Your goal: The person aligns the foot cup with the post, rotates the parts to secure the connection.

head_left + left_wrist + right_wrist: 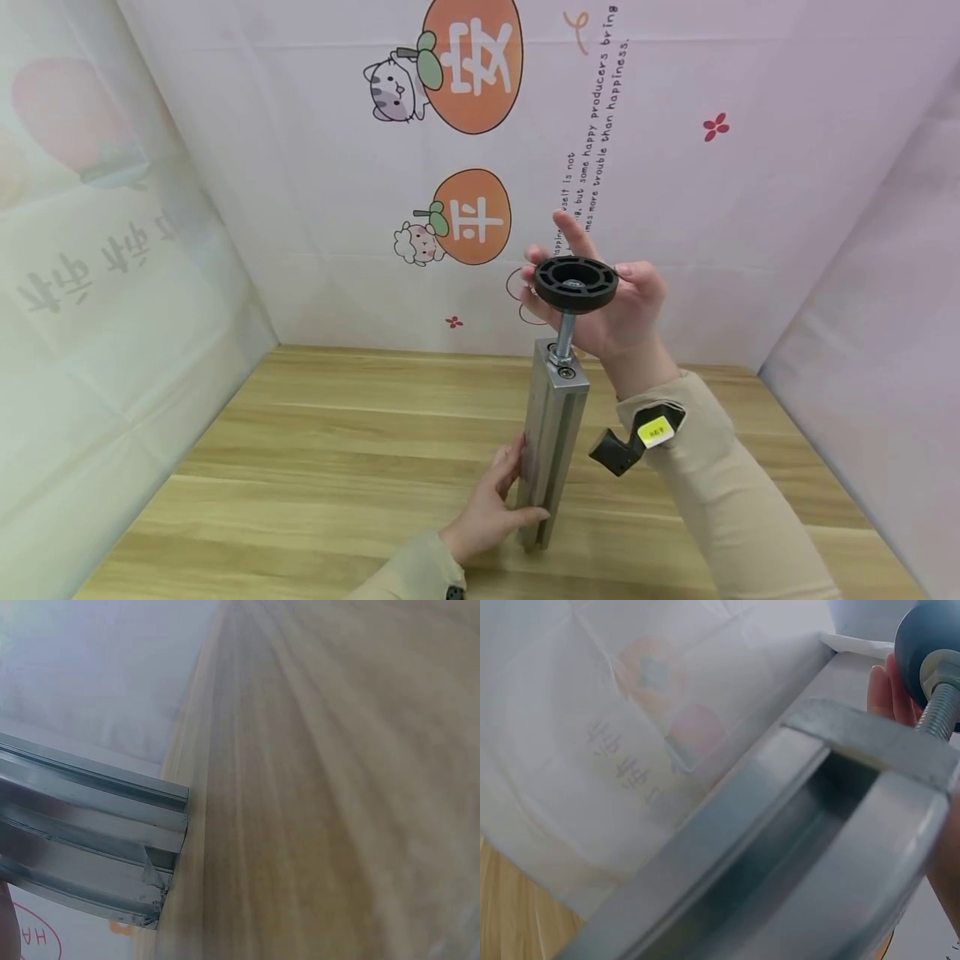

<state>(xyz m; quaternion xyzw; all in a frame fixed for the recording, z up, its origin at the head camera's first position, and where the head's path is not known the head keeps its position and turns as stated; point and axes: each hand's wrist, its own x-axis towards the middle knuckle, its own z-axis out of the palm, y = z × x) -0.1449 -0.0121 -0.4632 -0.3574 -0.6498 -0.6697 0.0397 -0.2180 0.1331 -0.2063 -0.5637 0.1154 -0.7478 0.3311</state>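
Observation:
A silver aluminium profile point(551, 433) stands nearly upright and a little tilted, its lower end at the wooden table. From its end plate rises a threaded rod point(567, 333), topped by a round black levelling foot point(576, 285) with a ribbed, hollow face. My left hand point(491, 512) grips the profile low down, thumb across the front. Behind the foot, my right hand point(618, 312) has its palm turned up and one finger extended, its thumb at the foot's rim. In the left wrist view, the profile's lower end point(90, 832) looks torn or scuffed at one corner. The right wrist view shows the grooved profile side point(780, 847) closely.
The wooden table point(337, 467) spreads beneath, with printed white cloth point(322, 167) behind it and on both sides. A black wrist mount point(618, 452) with a yellow label sits on my right sleeve.

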